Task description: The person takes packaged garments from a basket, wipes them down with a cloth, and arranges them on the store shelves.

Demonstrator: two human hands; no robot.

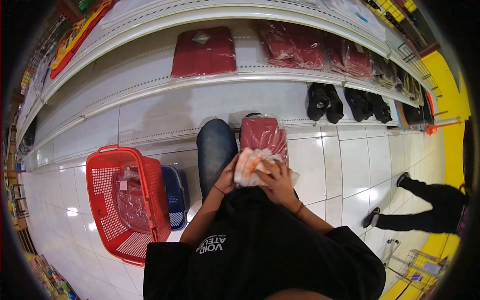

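Observation:
A white cloth with orange patches [248, 162] is bunched between my hands over my lap. My left hand [229, 176] grips its left edge. My right hand [278, 184] is closed over its right side, fingers bent across the folds. Beneath the cloth, a folded dark red garment in clear plastic [261, 131] rests at my right knee; its near part is covered by the cloth and my right hand.
To my left stands a red basket [156, 200] with a plastic-wrapped red garment [134, 206] inside, beside a blue basket [176, 192]. Ahead, shelves [150, 87] hold more wrapped garments [205, 52] and black shoes [325, 102]. Another person [420, 205] is at the right.

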